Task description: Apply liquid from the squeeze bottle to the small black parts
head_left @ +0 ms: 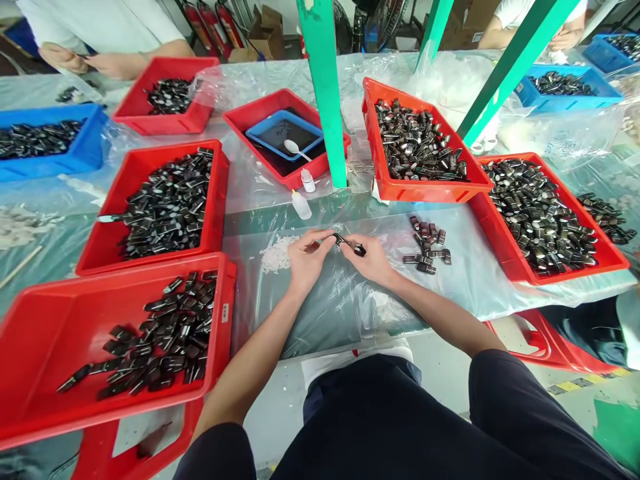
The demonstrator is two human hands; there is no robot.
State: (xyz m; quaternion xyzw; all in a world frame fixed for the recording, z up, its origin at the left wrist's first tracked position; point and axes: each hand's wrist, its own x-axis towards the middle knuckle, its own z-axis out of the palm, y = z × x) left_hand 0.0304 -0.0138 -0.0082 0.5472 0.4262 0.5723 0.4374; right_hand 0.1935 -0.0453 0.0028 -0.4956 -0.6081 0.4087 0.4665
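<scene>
Both hands meet over the plastic-covered table (pixel 320 320). My right hand (pixel 369 259) is closed around a small dark shiny part (pixel 358 249). The fingertips of my left hand (pixel 309 259) pinch at the left end of that same part. Just left of my left hand lies a pile of small white pieces (pixel 278 255). To the right of my right hand, several loose dark parts (pixel 427 247) lie in a group. Beyond the hands stand a small white bottle (pixel 301 205) and a second one (pixel 307 181).
Red bins of dark parts stand at left (pixel 225 293) and right (pixel 505 257). A red bin (pixel 287 179) holds a blue tray (pixel 285 157) with a white spoon (pixel 296 149). A green post (pixel 327 100) rises ahead. Other people sit across the table.
</scene>
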